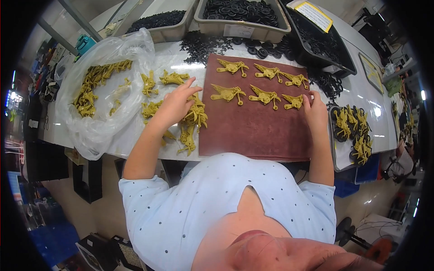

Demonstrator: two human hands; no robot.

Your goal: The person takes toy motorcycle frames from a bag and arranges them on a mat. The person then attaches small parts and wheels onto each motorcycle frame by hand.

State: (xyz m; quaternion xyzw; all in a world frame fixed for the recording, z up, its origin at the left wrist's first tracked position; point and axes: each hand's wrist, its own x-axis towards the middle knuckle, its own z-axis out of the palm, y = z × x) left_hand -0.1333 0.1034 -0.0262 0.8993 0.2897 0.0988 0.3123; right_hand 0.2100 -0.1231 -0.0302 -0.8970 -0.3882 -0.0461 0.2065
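Note:
Several mustard-yellow moulded plastic parts, each with a pointed end and a thin leg, lie in two rows on a dark red mat. At the right end of the near row, my right hand has its thumb and fingertips closed on the edge of one yellow plastic part, which lies on the mat. My left hand is over a loose heap of the same parts left of the mat. Its fingers are stretched out and apart, with nothing visible in them.
A clear plastic bag with more yellow parts lies at the left. Behind the mat stand grey bins and a black tray of black parts, with loose black pieces beside them. At right, another tray holds yellow-and-black pieces.

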